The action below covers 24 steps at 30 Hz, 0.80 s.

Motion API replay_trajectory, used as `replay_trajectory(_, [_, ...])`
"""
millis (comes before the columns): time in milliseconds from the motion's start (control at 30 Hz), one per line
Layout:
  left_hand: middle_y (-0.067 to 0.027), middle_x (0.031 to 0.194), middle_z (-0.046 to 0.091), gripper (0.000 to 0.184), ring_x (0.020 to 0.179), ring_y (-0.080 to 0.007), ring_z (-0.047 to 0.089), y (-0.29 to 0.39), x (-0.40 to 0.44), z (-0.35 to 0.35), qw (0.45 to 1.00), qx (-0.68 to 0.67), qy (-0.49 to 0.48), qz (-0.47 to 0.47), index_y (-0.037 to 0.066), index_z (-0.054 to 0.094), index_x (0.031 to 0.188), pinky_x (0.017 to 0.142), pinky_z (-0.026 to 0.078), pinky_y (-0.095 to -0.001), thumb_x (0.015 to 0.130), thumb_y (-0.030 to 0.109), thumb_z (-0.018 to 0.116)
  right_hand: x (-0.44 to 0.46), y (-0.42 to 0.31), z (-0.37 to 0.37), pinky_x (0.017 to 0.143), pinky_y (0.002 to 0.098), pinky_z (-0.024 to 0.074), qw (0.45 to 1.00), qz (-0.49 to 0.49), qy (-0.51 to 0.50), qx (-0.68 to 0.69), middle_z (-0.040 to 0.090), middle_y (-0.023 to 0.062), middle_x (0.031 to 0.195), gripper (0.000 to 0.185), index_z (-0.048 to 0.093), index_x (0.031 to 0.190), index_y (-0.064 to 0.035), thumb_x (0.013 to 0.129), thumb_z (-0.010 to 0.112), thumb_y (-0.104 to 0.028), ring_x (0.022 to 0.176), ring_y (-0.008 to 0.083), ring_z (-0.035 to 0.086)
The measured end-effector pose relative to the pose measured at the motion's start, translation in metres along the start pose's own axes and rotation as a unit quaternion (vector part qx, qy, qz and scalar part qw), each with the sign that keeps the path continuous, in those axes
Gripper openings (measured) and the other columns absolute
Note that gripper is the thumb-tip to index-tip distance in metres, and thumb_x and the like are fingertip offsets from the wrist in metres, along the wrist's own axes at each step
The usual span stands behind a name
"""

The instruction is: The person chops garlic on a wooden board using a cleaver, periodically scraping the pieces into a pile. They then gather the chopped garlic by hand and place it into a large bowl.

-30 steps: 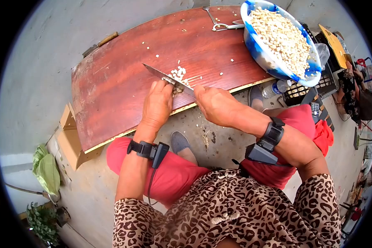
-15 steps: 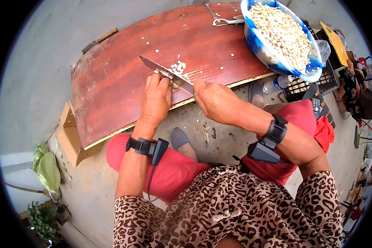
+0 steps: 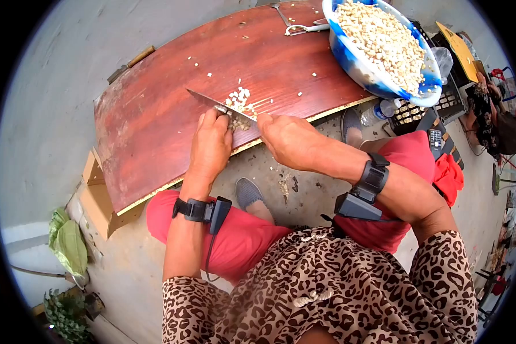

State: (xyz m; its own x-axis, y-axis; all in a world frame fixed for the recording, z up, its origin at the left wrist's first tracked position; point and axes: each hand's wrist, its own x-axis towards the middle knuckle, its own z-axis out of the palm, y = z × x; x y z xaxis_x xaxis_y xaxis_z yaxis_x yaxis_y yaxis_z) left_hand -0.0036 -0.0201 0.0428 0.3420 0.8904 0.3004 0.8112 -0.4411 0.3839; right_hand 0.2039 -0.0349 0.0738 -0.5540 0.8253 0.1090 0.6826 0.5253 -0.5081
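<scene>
My right hand (image 3: 289, 139) is closed round the handle of a knife (image 3: 202, 97), whose long blade slants up and left over the red wooden board. Curled close to the blade, my left hand (image 3: 211, 143) presses pale food pieces (image 3: 220, 109) against the board; its fingers partly hide them. A small heap of diced white pieces (image 3: 238, 97) lies on the far side of the blade. What food it is I cannot tell. Some more bits show between the blade and my left fingertips.
The red board (image 3: 149, 120) spans the area before my knees. A blue-and-white basin (image 3: 350, 60) full of diced pieces stands at its right end. A white-handled peeler (image 3: 304, 28) lies beside it. A wooden-handled tool (image 3: 140, 56) rests at the far left edge. A bottle (image 3: 374, 113) is below.
The whole view has shifted slightly, with board and basin sitting further left. The knife remains in my right hand, and its blade seems lower and tilted differently beside my left fingers.
</scene>
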Motion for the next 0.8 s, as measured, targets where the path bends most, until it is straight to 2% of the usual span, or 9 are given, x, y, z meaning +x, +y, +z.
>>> replay_trajectory(133, [-0.0178,0.096,0.056,0.014,0.095,-0.0377,0.055,-0.002,-0.003,0.003,0.999,-0.025,0.027,0.005,-0.003,0.063,0.093,0.082,0.046,-0.0438,0.08,0.0,0.06,-0.002,-0.012,-0.006,0.054,0.0522,0.0467,1.0,0.014,-0.008,0.017,0.059,0.0283,0.063,0.013,0.045,0.088,0.0048,0.088,0.054,-0.006,0.062,0.0471,0.061])
replay_trajectory(233, [-0.0177,0.096,0.056,0.015,0.096,-0.0375,0.054,-0.002,-0.004,0.004,1.0,-0.021,0.02,-0.003,-0.003,0.063,0.093,0.083,0.046,-0.0437,0.078,-0.002,0.061,-0.002,-0.007,0.002,0.054,0.0518,0.047,0.999,0.018,-0.024,0.022,0.059,0.028,0.063,0.014,0.045,0.089,0.0048,0.089,0.054,-0.006,0.063,0.0469,0.061])
replay_trajectory(333, [-0.0155,0.102,0.057,0.015,0.097,-0.0351,0.054,-0.002,-0.002,0.003,1.0,0.0,0.008,-0.003,-0.003,0.062,0.093,0.083,0.049,-0.0445,0.079,-0.001,0.057,0.002,-0.013,-0.01,0.069,0.051,0.0521,0.991,0.082,-0.103,0.014,0.065,0.0307,0.081,0.022,0.05,0.099,0.0079,0.077,0.054,0.004,0.082,0.0457,0.065])
replay_trajectory(433, [-0.0145,0.102,0.057,0.013,0.097,-0.0348,0.054,-0.001,-0.003,0.004,0.999,0.011,0.038,0.001,-0.002,0.062,0.092,0.082,0.049,-0.0444,0.079,0.0,0.059,-0.006,-0.014,-0.005,0.055,0.0518,0.0478,0.999,0.031,-0.011,0.027,0.059,0.0278,0.064,0.013,0.045,0.09,0.0049,0.089,0.054,-0.005,0.063,0.0472,0.061])
replay_trajectory(633, [-0.0138,0.099,0.057,0.012,0.096,-0.0352,0.055,-0.004,-0.004,0.0,0.999,0.029,0.007,-0.014,0.0,0.063,0.091,0.08,0.049,-0.0449,0.078,0.002,0.062,-0.003,-0.009,0.002,0.056,0.052,0.0481,0.999,0.025,-0.03,0.034,0.06,0.0291,0.066,0.013,0.045,0.09,0.0056,0.09,0.051,-0.006,0.066,0.0476,0.062])
replay_trajectory(733, [-0.017,0.093,0.056,0.015,0.092,-0.0384,0.054,-0.003,-0.005,0.003,0.998,-0.026,0.048,-0.015,-0.001,0.064,0.091,0.081,0.046,-0.0449,0.077,0.0,0.063,-0.002,-0.026,-0.018,0.069,0.0504,0.0526,0.991,0.084,-0.102,0.026,0.065,0.0303,0.08,0.019,0.051,0.096,0.0083,0.077,0.052,0.005,0.081,0.0461,0.066])
replay_trajectory(800, [-0.0172,0.093,0.057,0.015,0.093,-0.0385,0.055,-0.003,-0.008,0.002,0.999,-0.005,0.022,-0.037,-0.001,0.064,0.092,0.081,0.046,-0.0447,0.077,0.0,0.063,-0.003,-0.026,-0.014,0.069,0.0503,0.0526,0.989,0.089,-0.113,0.034,0.065,0.03,0.08,0.019,0.05,0.095,0.0084,0.077,0.053,0.005,0.081,0.046,0.066])
